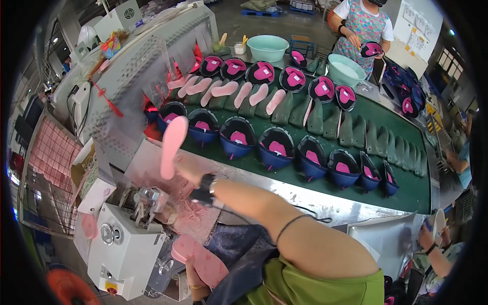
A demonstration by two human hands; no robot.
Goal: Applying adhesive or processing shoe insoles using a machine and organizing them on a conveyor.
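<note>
Right hand (187, 168) grips pink insole (173, 146) at conveyor's (315, 175) near edge; left hand (195, 279) clasps insole stack (201, 262); blue shoes (277, 148) hold pink insoles.

Even, bright indoor light, apparently from overhead; shadows soft and short. Red-orange glow inside the tunnel machine (152, 109) at upper left. Strong fisheye bending toward the rim, black vignette at the corners. Raised pink insole (173, 146) slightly motion-blurred; far background soft, possibly overexposed at windows.
</note>
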